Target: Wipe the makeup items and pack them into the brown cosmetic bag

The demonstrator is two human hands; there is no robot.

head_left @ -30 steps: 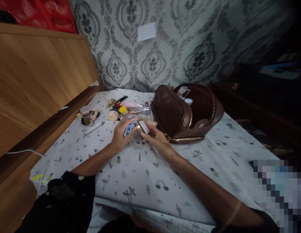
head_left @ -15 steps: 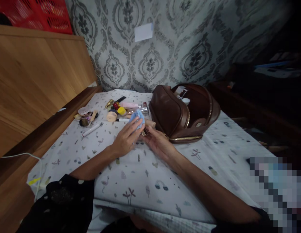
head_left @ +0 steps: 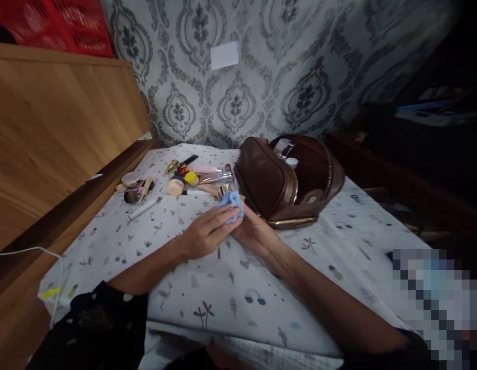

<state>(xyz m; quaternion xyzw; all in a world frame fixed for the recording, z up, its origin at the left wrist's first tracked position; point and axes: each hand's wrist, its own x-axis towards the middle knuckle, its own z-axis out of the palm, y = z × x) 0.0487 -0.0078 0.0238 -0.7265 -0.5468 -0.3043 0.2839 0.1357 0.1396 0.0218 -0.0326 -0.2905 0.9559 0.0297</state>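
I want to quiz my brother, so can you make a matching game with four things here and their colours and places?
1. Cloth
2. Bag
3. Basket
4. Paper

A. Red, at the top left of the picture
B. Light blue, under the left hand's fingers
C. White, on the patterned wall
D. Brown, standing open

Right pairs: 1-B, 2-D, 3-A, 4-C

Wallpaper (head_left: 257, 61): dim, softly lit, sinking into near-black rightward.
Printed sheet (head_left: 223, 288): brighter, shadows faint.
Blue cloth (head_left: 232, 198): fine detail soft.
Brown bag (head_left: 261, 174): weak sheen outside, murky inside.
Wooden panel (head_left: 61, 113): stretched by wide-angle distortion.
Lower-right patch (head_left: 434, 298): coarsely pixelated.
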